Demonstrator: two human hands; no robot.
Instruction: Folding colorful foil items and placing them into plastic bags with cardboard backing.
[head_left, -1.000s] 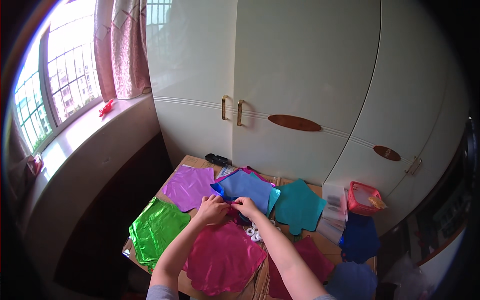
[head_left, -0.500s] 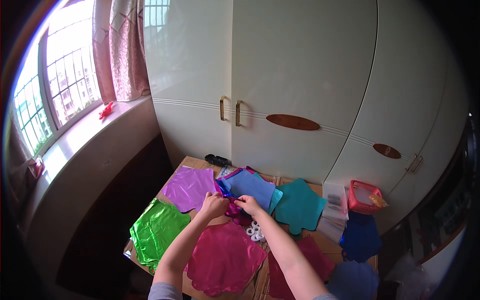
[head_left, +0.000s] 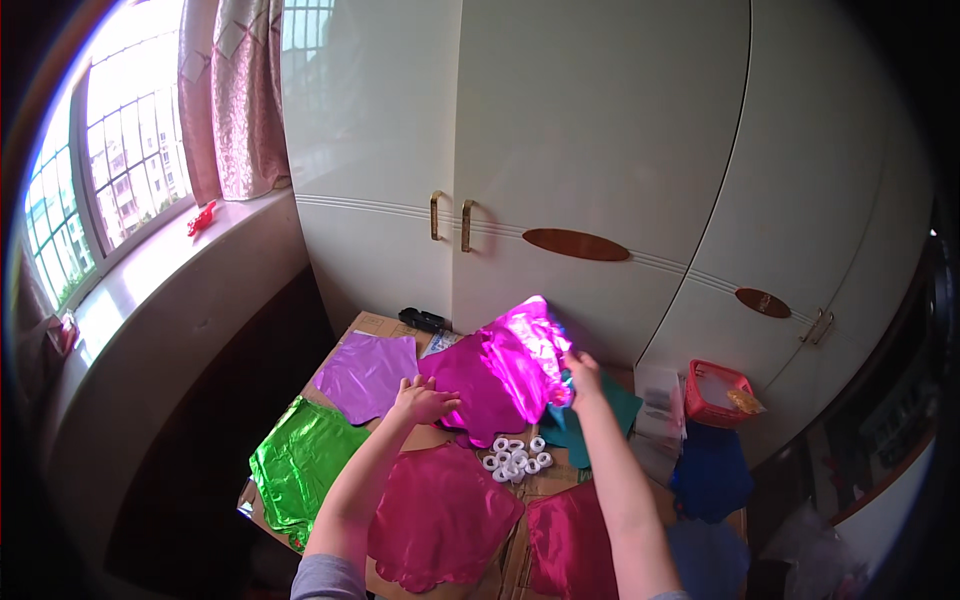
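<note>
- Magenta foil [head_left: 520,360] lies across the middle of the frame, between the two hands; its bright, crinkled right part rises toward the cabinet, while its darker left part lies lower. Whether this is one piece or several layers, I cannot tell.
- Right hand [head_left: 583,375], just right of the frame's centre: the fingers are closed together on the right edge of the magenta foil, and a little blue shows beside them.
- Left hand [head_left: 425,402], left of the centre: the fingers are stretched out and slightly apart, palm down, over the left edge of the magenta foil. Whether they press on it or only hover, I cannot tell.
- Relative to the fingers, the foil reaches rightward from the left hand's fingertips and leftward from the right hand's grip.
- White rings [head_left: 515,460] sit in a loose cluster just below the foil's lower edge, between the forearms.
- A lilac sheet [head_left: 368,375] and a green sheet [head_left: 300,465] lie left of the left hand on the cardboard-covered desk [head_left: 375,325]; a crimson sheet [head_left: 440,520] spreads at the lower middle.
- A teal sheet [head_left: 620,410] shows partly behind the right forearm, with clear sleeves [head_left: 658,400] farther right.
</note>
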